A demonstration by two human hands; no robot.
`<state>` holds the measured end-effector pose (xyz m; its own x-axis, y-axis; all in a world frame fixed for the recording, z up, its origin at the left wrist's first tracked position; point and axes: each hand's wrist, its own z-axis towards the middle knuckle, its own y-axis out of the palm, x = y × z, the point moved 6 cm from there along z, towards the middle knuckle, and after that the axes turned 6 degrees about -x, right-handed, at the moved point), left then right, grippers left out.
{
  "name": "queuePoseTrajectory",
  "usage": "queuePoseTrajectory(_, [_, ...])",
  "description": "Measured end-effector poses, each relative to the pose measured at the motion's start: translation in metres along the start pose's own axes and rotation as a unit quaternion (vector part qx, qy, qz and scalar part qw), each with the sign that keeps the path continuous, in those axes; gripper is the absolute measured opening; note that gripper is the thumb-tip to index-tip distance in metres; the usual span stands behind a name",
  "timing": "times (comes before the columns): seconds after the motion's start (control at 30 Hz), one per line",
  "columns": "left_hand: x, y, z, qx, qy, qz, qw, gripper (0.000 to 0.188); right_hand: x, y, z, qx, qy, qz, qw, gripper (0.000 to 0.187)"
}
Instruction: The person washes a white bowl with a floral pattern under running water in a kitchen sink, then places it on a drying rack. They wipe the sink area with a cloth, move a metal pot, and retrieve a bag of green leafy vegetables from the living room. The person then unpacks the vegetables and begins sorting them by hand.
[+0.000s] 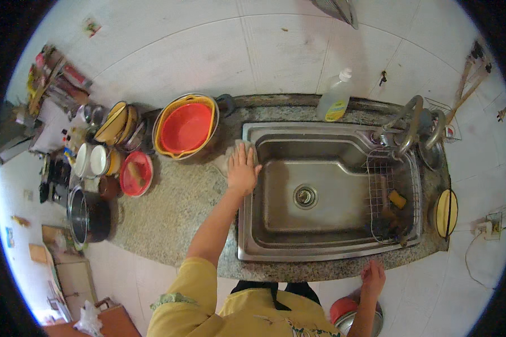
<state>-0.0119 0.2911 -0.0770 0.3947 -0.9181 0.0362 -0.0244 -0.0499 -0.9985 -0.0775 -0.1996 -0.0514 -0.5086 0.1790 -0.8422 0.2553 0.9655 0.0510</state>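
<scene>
My left hand (243,170) lies flat on a greyish cloth (231,153), fingers stretched out and thumb apart. The cloth sits on the speckled counter at the left rim of the steel sink (287,254), partly hidden under the fingers. My right hand (373,276) hangs at the counter's front edge, below the sink's right part. Its fingers are loosely curled, and I see nothing in them. Inside the sink are a drain (305,196) and, on the right, a wire rack (380,188) with a yellow sponge (398,199).
Left of the cloth stand nested red and yellow basins (186,128), a red bowl (136,173), stacked dishes (99,160) and a dark pot (90,215). A clear bottle (335,96) stands behind the sink, a curved faucet (413,126) at the back right. Below my right arm is a red container (343,308).
</scene>
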Motion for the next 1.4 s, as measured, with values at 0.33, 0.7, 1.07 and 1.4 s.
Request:
queuePoseTrajectory(0.33, [-0.03, 0.001, 0.085, 0.055, 0.061, -0.131, 0.988, 0.053, 0.036, -0.036, -0.05, 0.071, 0.019, -0.004, 0.997, 0.021])
queuePoseTrajectory(0.7, [0.001, -0.015, -0.22, -0.144, 0.188, -0.135, 0.962, 0.05, 0.017, 0.071, -0.02, -0.093, 0.01, -0.027, 0.995, 0.016])
queuePoseTrajectory(1.07, [-0.252, -0.034, -0.227, -0.13, -0.425, 0.046, 0.894, 0.05, 0.012, 0.103, -0.009, -0.158, 0.019, -0.098, 0.982, 0.015])
queuePoseTrajectory(1.4, [-0.001, -0.02, -0.212, 0.013, 0.006, -0.25, 0.968, 0.044, -0.002, 0.14, -0.007, -0.204, 0.003, -0.133, 0.97, 0.017])
